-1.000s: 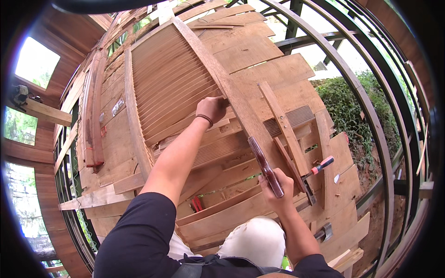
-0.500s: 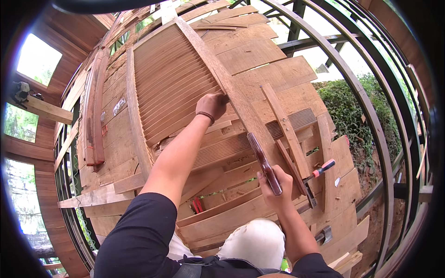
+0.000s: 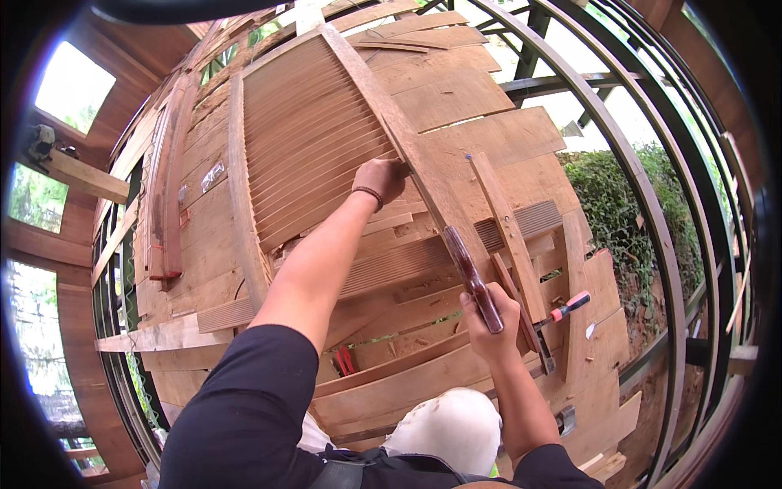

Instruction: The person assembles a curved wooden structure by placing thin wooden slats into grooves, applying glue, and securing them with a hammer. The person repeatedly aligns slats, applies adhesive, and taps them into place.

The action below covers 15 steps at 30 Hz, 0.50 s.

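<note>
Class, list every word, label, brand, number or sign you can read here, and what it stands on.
No words, numbers or signs can be read.
Slatted panel: no lettering visible.
Dark glossy tool in the right hand: none visible.
Shiny packet: too small to read, if printed.

Daylight burns out the white rectangular opening in the brown wooden wall (image 3: 49, 253). Fisheye distortion bends the long grey beam (image 3: 656, 220); black vignetting darkens the corners.

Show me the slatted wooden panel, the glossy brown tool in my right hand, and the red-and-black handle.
Slatted wooden panel (image 3: 314, 134): head view, middle of its slats.
Glossy brown tool (image 3: 469, 273): head view, middle of its length.
Red-and-black handle (image 3: 570, 306): head view, its middle.
</note>
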### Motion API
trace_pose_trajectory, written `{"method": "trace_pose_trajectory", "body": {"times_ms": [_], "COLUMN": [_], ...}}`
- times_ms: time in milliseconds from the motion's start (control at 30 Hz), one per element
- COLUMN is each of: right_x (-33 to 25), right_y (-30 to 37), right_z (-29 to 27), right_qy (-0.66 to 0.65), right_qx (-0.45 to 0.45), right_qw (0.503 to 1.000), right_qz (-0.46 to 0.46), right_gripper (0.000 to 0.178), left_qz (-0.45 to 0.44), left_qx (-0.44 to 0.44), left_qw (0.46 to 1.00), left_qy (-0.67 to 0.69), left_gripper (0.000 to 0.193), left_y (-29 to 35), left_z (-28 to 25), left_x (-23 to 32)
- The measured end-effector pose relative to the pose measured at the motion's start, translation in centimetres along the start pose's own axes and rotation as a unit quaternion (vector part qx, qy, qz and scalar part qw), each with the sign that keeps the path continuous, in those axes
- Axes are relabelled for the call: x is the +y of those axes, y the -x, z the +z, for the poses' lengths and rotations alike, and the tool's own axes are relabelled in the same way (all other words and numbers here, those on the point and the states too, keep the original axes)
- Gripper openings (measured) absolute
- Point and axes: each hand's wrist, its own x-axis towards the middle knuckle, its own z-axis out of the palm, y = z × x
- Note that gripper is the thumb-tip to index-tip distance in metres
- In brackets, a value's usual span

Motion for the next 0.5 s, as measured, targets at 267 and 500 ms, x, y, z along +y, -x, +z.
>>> {"method": "trace_pose_trajectory", "body": {"times_ms": [267, 500], "right_x": [-1.8, -1.2], "right_y": [1.9, -1.7], "right_z": [-1.5, 0.0], "right_qy": [0.037, 0.040], "right_qx": [0.004, 0.002], "right_qw": [0.999, 0.999], "right_qz": [0.018, -0.035], "right_gripper": [0.011, 0.011], "left_qz": [0.044, -0.001], "left_qx": [-0.022, -0.005], "left_qw": [0.999, 0.999], "left_qy": [-0.022, 0.041], "left_gripper": [0.025, 0.025], "left_y": [-1.6, -1.7], "left_z": [-0.3, 0.9], "left_x": [-2.3, -1.6]}}
